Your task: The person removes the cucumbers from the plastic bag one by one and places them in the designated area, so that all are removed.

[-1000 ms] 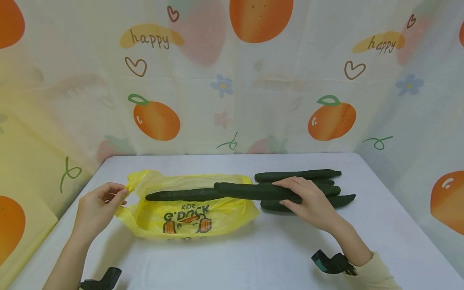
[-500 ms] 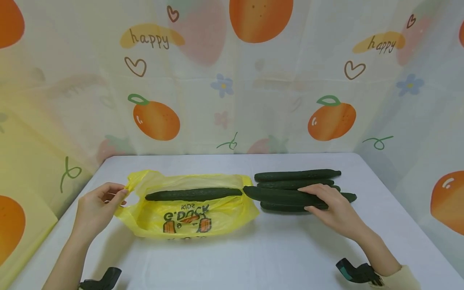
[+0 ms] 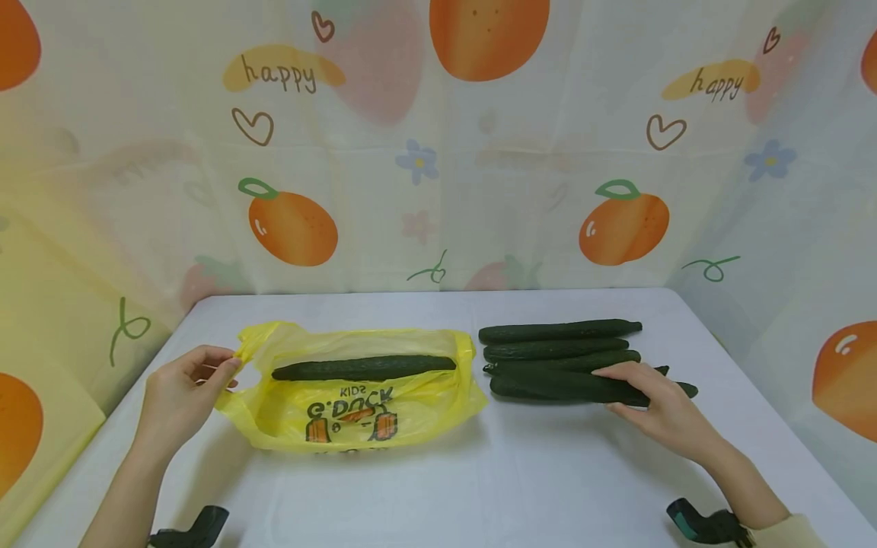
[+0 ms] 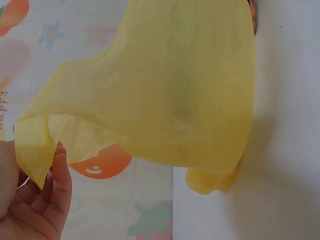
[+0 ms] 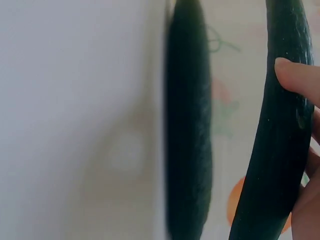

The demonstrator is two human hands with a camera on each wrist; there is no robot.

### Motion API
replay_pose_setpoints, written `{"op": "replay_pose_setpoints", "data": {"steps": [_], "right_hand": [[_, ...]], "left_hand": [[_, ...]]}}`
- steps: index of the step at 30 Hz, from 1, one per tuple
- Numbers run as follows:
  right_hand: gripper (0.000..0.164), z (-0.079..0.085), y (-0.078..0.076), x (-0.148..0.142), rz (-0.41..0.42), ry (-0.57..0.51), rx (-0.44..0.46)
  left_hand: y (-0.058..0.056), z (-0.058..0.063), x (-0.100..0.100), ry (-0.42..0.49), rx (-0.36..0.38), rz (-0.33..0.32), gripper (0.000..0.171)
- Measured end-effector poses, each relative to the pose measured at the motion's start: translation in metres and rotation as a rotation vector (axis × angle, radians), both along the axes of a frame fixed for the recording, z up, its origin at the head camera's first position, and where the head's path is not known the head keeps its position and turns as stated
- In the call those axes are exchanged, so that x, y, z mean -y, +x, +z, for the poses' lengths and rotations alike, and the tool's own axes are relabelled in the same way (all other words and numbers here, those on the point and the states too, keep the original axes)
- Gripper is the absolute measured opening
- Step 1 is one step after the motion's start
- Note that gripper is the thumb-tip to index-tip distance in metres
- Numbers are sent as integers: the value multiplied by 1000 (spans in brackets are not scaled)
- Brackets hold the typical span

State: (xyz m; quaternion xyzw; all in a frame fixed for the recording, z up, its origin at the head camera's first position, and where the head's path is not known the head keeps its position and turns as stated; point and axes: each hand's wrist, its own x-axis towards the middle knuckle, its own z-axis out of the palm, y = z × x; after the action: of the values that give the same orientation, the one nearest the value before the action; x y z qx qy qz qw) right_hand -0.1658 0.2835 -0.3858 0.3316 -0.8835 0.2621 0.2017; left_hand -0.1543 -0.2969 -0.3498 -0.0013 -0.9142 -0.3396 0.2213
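Bare table (image 3: 521,472) lies open before the cucumbers (image 3: 558,332) (stacked).

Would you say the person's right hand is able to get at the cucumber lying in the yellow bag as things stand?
Probably yes. The yellow bag lies open toward the right hand, and nothing stands between them. But that hand grips a cucumber from the pile, so it isn't free, while the left hand pinches the bag's handle.

I see a white table (image 3: 438,487) w/ cloth backdrop (image 3: 438,152) on 3 sides: oranges, strawberries, hearts, flowers, "happy" print. Left panel looks yellowish. Soft, even light.
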Motion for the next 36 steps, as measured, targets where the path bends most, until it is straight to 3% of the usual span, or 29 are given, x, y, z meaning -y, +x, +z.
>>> {"op": "replay_pose_setpoints", "data": {"steps": [8, 23, 36], "right_hand": [[55, -16, -3, -9, 0, 106, 91], [50, -27, -10, -7, -17, 215, 81], [49, -34, -14, -5, -37, 232, 48]], "left_hand": [[0, 1, 0, -11, -5, 4, 13], [-2, 3, 0, -4, -8, -8, 13], [-1, 4, 0, -8, 13, 1, 15]]}}
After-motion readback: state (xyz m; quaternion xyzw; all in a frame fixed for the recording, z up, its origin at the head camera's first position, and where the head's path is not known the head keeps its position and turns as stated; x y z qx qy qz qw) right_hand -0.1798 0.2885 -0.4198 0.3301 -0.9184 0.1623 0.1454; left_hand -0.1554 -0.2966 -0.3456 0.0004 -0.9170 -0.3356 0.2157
